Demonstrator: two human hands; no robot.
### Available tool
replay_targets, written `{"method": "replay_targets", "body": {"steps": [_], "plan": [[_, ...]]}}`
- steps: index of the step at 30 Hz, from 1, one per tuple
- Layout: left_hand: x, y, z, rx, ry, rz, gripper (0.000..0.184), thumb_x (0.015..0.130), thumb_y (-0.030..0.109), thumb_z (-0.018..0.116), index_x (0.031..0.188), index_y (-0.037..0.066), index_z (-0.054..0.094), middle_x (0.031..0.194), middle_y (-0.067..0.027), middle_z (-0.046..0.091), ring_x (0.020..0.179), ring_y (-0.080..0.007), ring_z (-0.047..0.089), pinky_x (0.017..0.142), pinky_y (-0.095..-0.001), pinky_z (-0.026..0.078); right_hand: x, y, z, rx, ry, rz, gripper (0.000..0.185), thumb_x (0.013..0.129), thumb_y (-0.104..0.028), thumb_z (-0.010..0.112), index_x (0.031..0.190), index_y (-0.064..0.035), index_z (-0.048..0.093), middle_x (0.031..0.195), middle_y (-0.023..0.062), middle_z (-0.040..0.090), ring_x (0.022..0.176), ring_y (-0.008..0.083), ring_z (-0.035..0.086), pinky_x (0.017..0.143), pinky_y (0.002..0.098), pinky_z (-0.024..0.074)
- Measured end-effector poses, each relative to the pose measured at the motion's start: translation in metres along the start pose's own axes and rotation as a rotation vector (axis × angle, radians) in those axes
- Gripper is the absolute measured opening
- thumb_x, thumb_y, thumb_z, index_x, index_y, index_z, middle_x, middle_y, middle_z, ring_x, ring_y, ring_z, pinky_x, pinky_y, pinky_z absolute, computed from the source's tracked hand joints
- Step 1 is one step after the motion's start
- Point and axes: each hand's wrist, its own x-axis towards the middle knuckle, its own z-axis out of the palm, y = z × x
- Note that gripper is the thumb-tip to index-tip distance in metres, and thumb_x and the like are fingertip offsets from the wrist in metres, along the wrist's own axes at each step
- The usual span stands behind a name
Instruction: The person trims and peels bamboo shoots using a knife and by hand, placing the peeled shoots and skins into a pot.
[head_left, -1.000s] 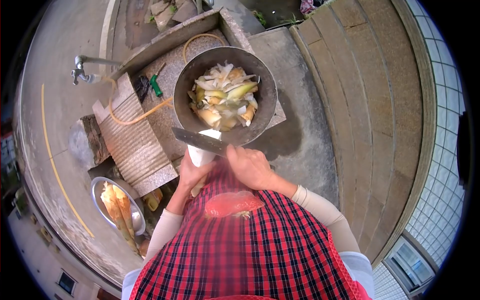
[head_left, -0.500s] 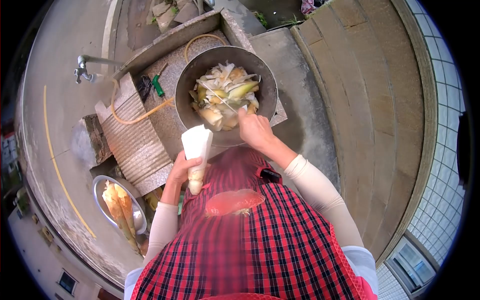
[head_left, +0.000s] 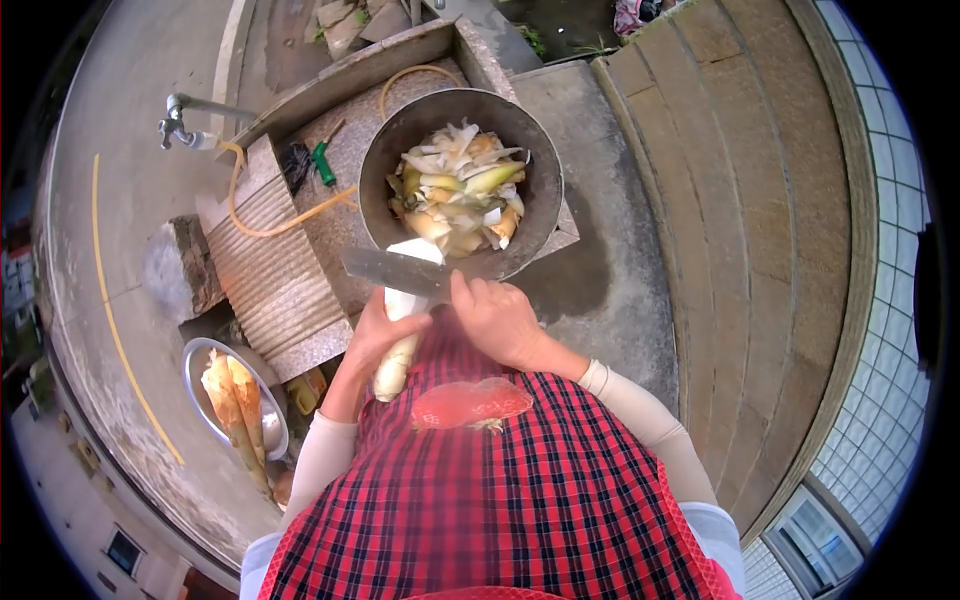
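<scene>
My left hand (head_left: 383,333) is wrapped round a peeled white shoot (head_left: 397,368), which stands slanted with its broad end up by the near rim of the pot. In my right hand (head_left: 497,318) is the handle of a wide-bladed knife (head_left: 390,272); the blade points left and lies across the shoot's upper part. Beyond both hands, a large metal pot (head_left: 377,180) holds a heap of pale and yellow-green peelings (head_left: 455,190).
A metal bowl (head_left: 195,385) with unpeeled shoots (head_left: 238,400) stands at lower left. Left of the pot are a ridged stone slab (head_left: 275,270), an orange hose (head_left: 300,222), a green-handled tool (head_left: 322,163) and a tap (head_left: 175,128). Stone steps (head_left: 740,200) rise at the right.
Half a second ago the knife was over the pot, away from the shoot. My right hand has come back toward me, and the blade is across the shoot again, as a second ago.
</scene>
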Motion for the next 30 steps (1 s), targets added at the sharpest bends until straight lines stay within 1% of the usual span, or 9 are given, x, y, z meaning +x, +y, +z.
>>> {"method": "replay_targets", "body": {"steps": [4,7,10,11,12,19,22,25,30], "plan": [[-0.001,0.007,0.010,0.032,0.010,0.075,0.065,0.067,0.013,0.078,0.120,-0.005,0.044,0.105,-0.0110,0.057,0.087,-0.0171,0.058,0.075,-0.0286,0.049,-0.001,0.003,0.003,-0.123,0.015,-0.069,0.035,0.075,-0.010,0.051,0.105,0.0062,0.056,0.067,0.0061,0.052,0.055,0.0191,0.055,0.049,0.0290,0.0465],[-0.002,0.011,0.008,0.030,-0.036,-0.040,0.067,0.066,0.013,0.077,0.122,-0.004,0.044,0.108,-0.0118,0.057,0.094,-0.0184,0.057,0.081,-0.0285,0.047,0.000,0.008,0.004,-0.163,0.019,-0.073,0.028,0.075,-0.011,0.051,0.097,0.0051,0.057,0.062,0.0075,0.056,0.052,0.0218,0.058,0.047,0.0311,0.0475],[-0.001,0.014,0.008,0.147,-0.107,-0.131,0.072,0.063,0.015,0.078,0.124,-0.003,0.043,0.110,-0.0115,0.056,0.101,-0.0192,0.054,0.087,-0.0294,0.043,0.022,0.042,0.022,-0.140,-0.137,0.206,0.017,0.076,-0.009,0.050,0.088,0.0023,0.057,0.059,0.0111,0.060,0.052,0.0244,0.062,0.046,0.0349,0.0490],[0.004,-0.010,0.001,0.289,-0.140,0.065,0.077,0.060,0.018,0.080,0.126,-0.002,0.043,0.110,-0.0104,0.056,0.101,-0.0189,0.053,0.089,-0.0303,0.042,0.027,0.057,0.024,-0.124,-0.135,0.209,0.014,0.077,-0.008,0.050,0.084,0.0018,0.056,0.059,0.0128,0.061,0.053,0.0254,0.063,0.047,0.0368,0.0498],[0.002,-0.012,0.002,0.288,-0.153,0.070,0.082,0.058,0.021,0.081,0.126,-0.001,0.043,0.110,-0.0096,0.055,0.102,-0.0188,0.052,0.091,-0.0311,0.040,0.028,0.066,0.020,-0.100,-0.140,0.214,0.011,0.077,-0.007,0.049,0.081,0.0012,0.055,0.059,0.0146,0.062,0.055,0.0265,0.065,0.048,0.0387,0.0506],[0.009,-0.026,-0.020,0.130,-0.173,-0.007,0.078,0.059,0.015,0.081,0.127,-0.001,0.045,0.115,-0.0082,0.056,0.105,-0.0179,0.052,0.092,-0.0312,0.041,0.002,0.060,0.032,0.355,-0.077,0.453,0.014,0.081,-0.010,0.050,0.090,0.0013,0.051,0.066,0.0214,0.060,0.063,0.0375,0.061,0.054,0.0449,0.0478],[0.007,-0.032,-0.021,-0.136,-0.206,0.017,0.075,0.061,0.011,0.079,0.127,0.000,0.045,0.115,-0.0083,0.056,0.105,-0.0174,0.053,0.092,-0.0311,0.042,-0.002,0.021,0.007,0.375,-0.038,0.399,0.016,0.080,-0.009,0.052,0.091,0.0016,0.051,0.069,0.0208,0.060,0.063,0.0364,0.061,0.054,0.0442,0.0474],[0.000,-0.027,-0.016,-0.142,-0.140,0.048,0.068,0.063,0.007,0.077,0.124,0.000,0.047,0.115,-0.0085,0.056,0.105,-0.0175,0.053,0.091,-0.0314,0.043,-0.006,0.003,-0.002,0.334,0.048,0.219,0.022,0.079,-0.008,0.053,0.099,0.0031,0.055,0.070,0.0181,0.060,0.064,0.0329,0.061,0.054,0.0398,0.0487],[0.004,-0.021,-0.008,0.183,-0.154,0.159,0.062,0.063,0.010,0.077,0.119,0.001,0.050,0.112,-0.0076,0.058,0.101,-0.0166,0.055,0.088,-0.0311,0.044,-0.003,-0.003,-0.007,0.137,0.070,-0.047,0.029,0.074,-0.009,0.054,0.101,0.0045,0.055,0.066,0.0081,0.054,0.056,0.0227,0.059,0.050,0.0319,0.0483]]}}
